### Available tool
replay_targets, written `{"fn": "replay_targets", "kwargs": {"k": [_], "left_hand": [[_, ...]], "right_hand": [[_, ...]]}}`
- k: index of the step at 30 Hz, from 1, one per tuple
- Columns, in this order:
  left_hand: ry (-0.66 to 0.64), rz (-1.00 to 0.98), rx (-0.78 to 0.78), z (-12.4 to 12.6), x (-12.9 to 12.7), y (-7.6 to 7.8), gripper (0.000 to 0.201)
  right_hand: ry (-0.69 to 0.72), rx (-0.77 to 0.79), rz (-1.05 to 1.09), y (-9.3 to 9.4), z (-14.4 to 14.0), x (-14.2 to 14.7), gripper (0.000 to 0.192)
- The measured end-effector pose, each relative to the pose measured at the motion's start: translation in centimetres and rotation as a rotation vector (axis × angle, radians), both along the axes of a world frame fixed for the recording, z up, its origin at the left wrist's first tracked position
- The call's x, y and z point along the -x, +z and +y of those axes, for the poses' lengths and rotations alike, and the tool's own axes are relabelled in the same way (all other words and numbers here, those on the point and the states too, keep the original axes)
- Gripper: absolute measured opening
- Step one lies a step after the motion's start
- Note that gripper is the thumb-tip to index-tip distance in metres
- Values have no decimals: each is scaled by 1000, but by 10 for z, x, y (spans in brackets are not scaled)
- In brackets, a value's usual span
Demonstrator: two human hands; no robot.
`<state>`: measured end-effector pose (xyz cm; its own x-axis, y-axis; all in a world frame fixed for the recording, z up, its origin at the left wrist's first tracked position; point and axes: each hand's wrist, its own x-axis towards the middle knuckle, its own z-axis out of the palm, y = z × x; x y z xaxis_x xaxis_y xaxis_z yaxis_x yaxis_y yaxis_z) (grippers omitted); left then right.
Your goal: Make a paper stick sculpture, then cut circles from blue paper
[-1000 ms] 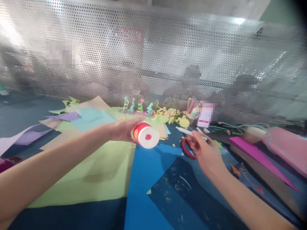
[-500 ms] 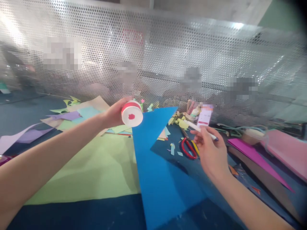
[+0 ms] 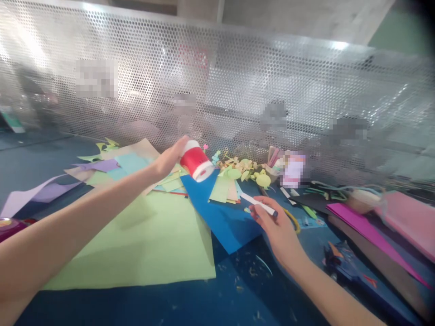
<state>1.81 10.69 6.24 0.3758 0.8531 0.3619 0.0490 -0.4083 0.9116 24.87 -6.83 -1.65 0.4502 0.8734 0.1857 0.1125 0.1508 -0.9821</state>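
Left hand [image 3: 166, 160] grips the red-and-white tub [image 3: 196, 161] tilted mid-frame above the blue sheet [image 3: 224, 217], right hand [image 3: 275, 226] pinches a white pen [image 3: 258, 204] — that tub looks ready to slip.

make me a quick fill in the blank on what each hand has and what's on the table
1. The left hand holds a red and ____ cylinder.
2. The right hand holds a thin white ____.
3. The big sheet below the left forearm is light ____.
4. The blue paper lies ____ the two hands.

Missing words: white; pen; green; between
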Motion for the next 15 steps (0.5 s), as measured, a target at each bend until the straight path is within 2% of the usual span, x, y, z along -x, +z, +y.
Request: {"fn": "replay_targets", "kwargs": {"k": [3, 5, 7, 10, 15], "left_hand": [[-108, 320, -87, -37, -14, 3, 55], [-267, 533, -190, -60, -26, -1, 51], [-288, 631, -263, -75, -37, -6, 52], [-278, 704, -355, -81, -49, -15, 55], [-312, 733, -506, -76, -55, -27, 60]], "right_hand": [[-40, -12, 190, -3, 3, -3, 32], [-69, -9, 254, -3, 4, -4, 33], [-79, -8, 256, -3, 4, -5, 33], [-75, -20, 200, -3, 3, -4, 32], [-87, -24, 183, -5, 3, -2, 29]]}}
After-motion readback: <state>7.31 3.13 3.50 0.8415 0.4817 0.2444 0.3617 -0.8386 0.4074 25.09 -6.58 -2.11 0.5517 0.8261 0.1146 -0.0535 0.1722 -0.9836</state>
